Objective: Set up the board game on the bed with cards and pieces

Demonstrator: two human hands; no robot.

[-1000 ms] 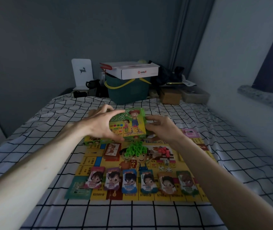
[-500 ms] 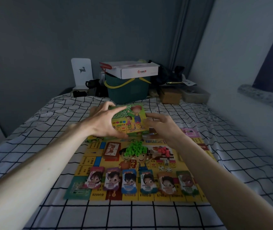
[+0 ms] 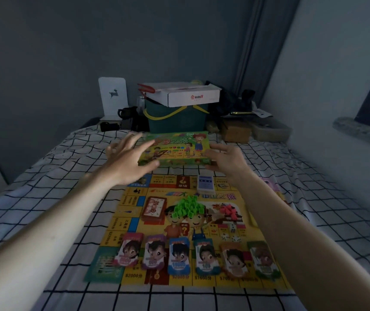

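Game box [image 3: 175,149] sitting flat on the bed [image 3: 51,176], just past the far edge of the board [image 3: 134,223]. Left hand [image 3: 125,160] and right hand [image 3: 226,158] at either end, fingers spread loose, gripping nothing.

Our left hand [image 3: 125,160] covers the near left corner of the game box [image 3: 177,149], blurred by motion. The board [image 3: 134,221] disappears under our right forearm at 3 o'clock. Square labels are too small to read.
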